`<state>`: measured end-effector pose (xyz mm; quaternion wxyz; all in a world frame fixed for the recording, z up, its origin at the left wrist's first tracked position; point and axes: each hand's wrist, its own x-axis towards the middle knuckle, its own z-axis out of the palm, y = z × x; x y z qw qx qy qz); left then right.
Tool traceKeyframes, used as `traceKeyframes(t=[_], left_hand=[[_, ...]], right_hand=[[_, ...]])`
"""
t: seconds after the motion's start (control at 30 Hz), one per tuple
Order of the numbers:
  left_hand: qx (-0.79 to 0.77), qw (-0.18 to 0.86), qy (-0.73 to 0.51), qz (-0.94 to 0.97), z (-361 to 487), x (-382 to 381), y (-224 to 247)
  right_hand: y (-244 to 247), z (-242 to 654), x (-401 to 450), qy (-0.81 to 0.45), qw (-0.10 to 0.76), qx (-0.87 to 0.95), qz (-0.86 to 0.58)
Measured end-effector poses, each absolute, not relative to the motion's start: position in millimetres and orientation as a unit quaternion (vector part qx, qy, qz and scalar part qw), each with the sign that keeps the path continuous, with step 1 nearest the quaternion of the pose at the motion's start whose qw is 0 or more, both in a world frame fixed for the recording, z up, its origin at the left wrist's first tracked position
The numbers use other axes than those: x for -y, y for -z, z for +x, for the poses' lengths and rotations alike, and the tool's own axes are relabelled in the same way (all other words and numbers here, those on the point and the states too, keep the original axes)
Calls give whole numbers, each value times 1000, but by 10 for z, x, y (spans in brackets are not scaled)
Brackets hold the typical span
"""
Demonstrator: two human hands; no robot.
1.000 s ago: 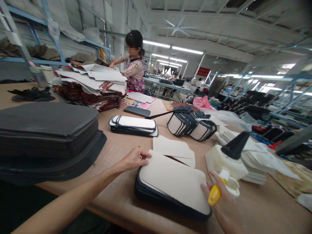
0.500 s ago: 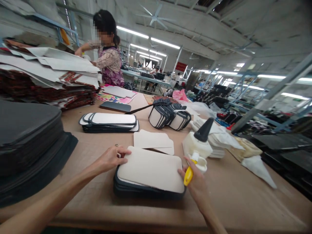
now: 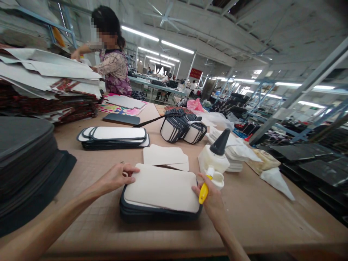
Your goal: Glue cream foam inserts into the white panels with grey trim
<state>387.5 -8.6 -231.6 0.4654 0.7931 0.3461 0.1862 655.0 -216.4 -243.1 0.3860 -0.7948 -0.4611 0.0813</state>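
Note:
A cream rounded board [image 3: 163,186] lies slightly askew on a stack of dark-edged panels [image 3: 160,216]. My left hand [image 3: 121,177] pinches its upper left corner between thumb and fingers. At the right edge my right hand [image 3: 210,195] touches the board with a thumb or fingertip, while a yellow-handled brush [image 3: 203,193] with a pale end is tucked in the same hand. Just behind that hand stands a white plastic bottle [image 3: 213,159] with a black cone nozzle. More cream boards [image 3: 165,155] lie directly behind the stack.
White-faced panels [image 3: 116,133] are piled at the back left, near tied bundles of panels [image 3: 175,128]. Tall dark sheets [image 3: 24,159] stand at the left. White pieces [image 3: 231,150] lie at the right. A co-worker [image 3: 112,61] stands across the table beside stacked material [image 3: 51,78].
The whole scene has shifted a little to the left as my head turned. Both hands keep their places on the cream board, and the brush stays in my right hand.

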Motion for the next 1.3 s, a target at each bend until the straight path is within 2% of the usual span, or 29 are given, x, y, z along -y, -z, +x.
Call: traceKeyframes(t=[0.33, 1.03, 1.17, 1.3], left_hand=[[-339, 469, -185, 795, 3858, 153, 2273], [-328, 433, -173, 821, 3770, 194, 2311], [-327, 400, -164, 840, 3761, 239, 2276], [-268, 292, -191, 898, 3760, 379, 2152]], right_hand=[[2493, 6566, 2189, -67, 373, 467, -799], [2748, 6756, 2183, -55, 286, 441, -849], [2775, 6732, 2201, 23, 276, 478, -833], [2809, 6673, 2181, 208, 207, 531, -795]])
